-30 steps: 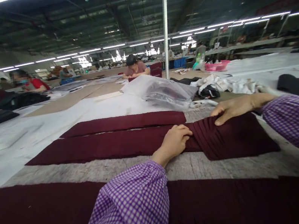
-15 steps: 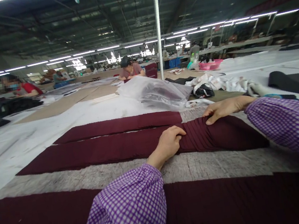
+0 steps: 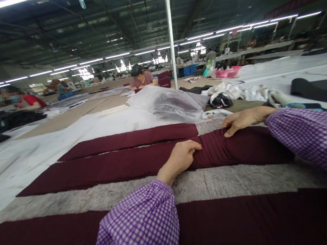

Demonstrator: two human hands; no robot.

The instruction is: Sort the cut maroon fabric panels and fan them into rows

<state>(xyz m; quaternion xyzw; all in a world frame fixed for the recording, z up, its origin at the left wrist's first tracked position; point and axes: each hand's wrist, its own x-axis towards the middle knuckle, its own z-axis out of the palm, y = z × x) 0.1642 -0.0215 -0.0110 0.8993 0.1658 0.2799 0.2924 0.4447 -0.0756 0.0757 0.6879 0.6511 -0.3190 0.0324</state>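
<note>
A stack of maroon fabric pieces lies lengthwise across the grey sheet, its right part fanned into stepped folds. My left hand presses on the stack just left of those folds, its fingers bent together on the cloth. At the right, my right hand grips the far edge of the same stack, thumb on top; the tips of its other fingers are partly hidden. Behind lies a narrower maroon strip. Nearest me is a wide maroon fabric panel, partly covered by my left sleeve.
Beyond the strips sits a clear plastic bag beside a metal pole. White cloth scraps and dark fabric lie to the right. Farther back stands a pink basin. Co-workers bend over tables in the background.
The folds between my hands look slightly more evenly spread. Both hands keep about the same place on the stack; the whole view has shifted a little.
</note>
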